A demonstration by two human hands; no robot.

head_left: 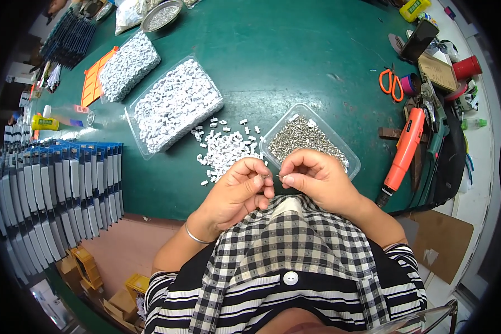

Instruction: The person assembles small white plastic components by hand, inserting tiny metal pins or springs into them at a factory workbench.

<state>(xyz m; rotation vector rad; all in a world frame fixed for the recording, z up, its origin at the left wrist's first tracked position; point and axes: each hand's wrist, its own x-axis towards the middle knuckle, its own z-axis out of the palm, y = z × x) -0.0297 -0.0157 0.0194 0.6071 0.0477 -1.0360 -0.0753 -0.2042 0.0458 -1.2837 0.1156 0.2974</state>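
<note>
Metal bit (278, 176) sat pinched, it appeared, in the right hand (319, 177), just beside the curled left hand (240, 188), its contents unclear; this fingertip step seemingly called for careful alignment, near white parts (227, 155) and screws (303, 139) on the counter (295, 61).

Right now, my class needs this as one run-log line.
Left hand: fingers curled, contents unclear | right hand: pinching tiny thin piece | ahead: loose small white pieces; clear rectangular plastic tub of silvery metal parts

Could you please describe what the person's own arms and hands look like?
The left hand and right hand are ungloved. A thin, silver-coloured bangle circles the left wrist. The sleeves are short, with black and white stripes.
</note>
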